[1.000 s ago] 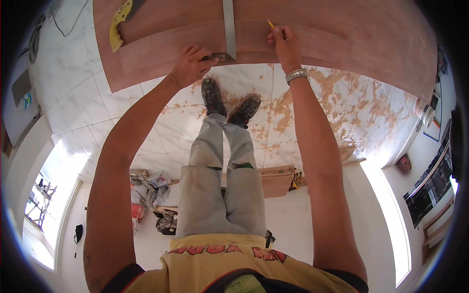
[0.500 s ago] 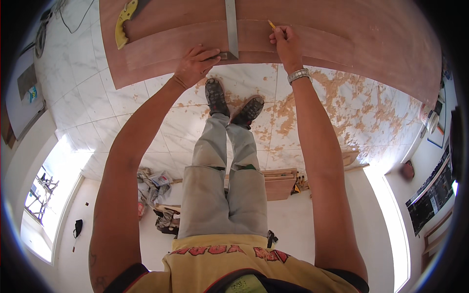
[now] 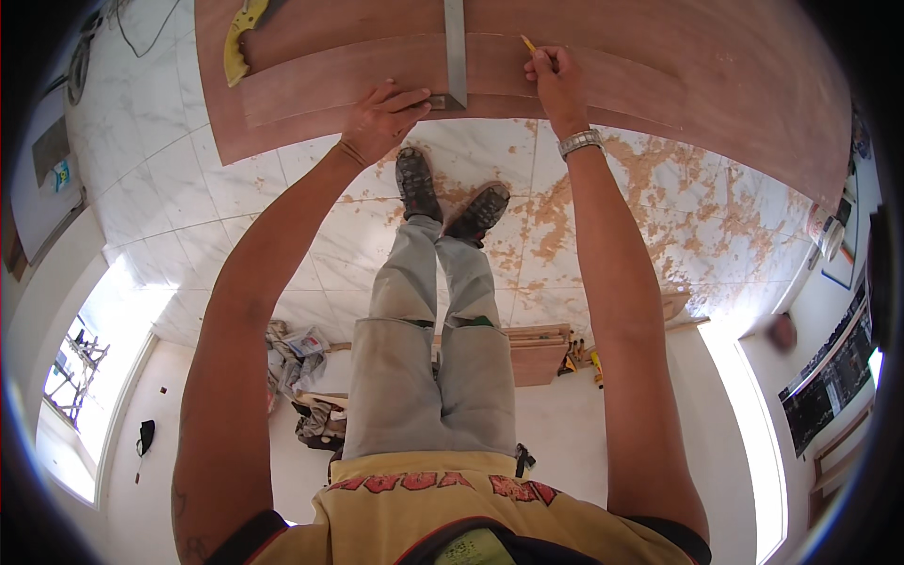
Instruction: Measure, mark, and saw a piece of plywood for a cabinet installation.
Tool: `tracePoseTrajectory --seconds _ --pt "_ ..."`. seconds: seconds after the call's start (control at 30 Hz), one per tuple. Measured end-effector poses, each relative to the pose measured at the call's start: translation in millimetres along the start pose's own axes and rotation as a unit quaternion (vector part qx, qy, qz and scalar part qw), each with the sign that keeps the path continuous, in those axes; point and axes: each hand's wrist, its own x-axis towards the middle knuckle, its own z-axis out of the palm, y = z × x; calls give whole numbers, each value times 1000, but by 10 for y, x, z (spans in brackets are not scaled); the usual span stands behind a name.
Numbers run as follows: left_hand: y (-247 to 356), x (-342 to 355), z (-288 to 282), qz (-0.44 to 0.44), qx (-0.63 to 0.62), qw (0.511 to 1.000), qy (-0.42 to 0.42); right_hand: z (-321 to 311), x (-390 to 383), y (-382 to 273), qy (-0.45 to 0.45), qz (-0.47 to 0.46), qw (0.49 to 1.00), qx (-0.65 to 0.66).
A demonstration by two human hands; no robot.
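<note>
A reddish-brown plywood sheet [image 3: 621, 75] spans the top of the head view. Across its near edge lies a metal try square [image 3: 456, 55], its blade pointing away from me and its short stock along the edge. My left hand [image 3: 381, 121] rests at that edge, fingers on the stock, gripping it against the board. To the right of the blade, my right hand [image 3: 559, 92] pinches a yellow pencil [image 3: 529, 44], tip pointing up and left over the wood. The pencil tip is apart from the blade. A lighter curved strip [image 3: 348, 77] runs along the sheet.
A yellow-handled saw [image 3: 235, 47] lies on the sheet's left part, its blade partly cut off by the frame. Sawdust [image 3: 556, 226] covers the tiled floor near my shoes [image 3: 478, 213]. Wood boards [image 3: 540, 356] and a bundle of cloth and plastic [image 3: 297, 353] sit behind me.
The try square has shifted slightly to the right along the board's edge, my left hand going with it. My right hand keeps the pencil in nearly the same place.
</note>
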Motion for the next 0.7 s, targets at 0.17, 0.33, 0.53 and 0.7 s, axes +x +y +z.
tracePoseTrajectory --seconds 0.17,0.33,0.53,0.7 --pt "11 8 9 -2 -11 1000 16 5 -9 -29 8 5 1000 5" --pt "55 29 46 -18 -16 1000 17 -3 -19 -51 8 6 1000 -4" --pt "67 50 63 -27 -1 1000 11 29 -35 -92 8 9 1000 10" --pt "95 85 54 -29 7 1000 6 18 -49 -71 12 9 1000 8"
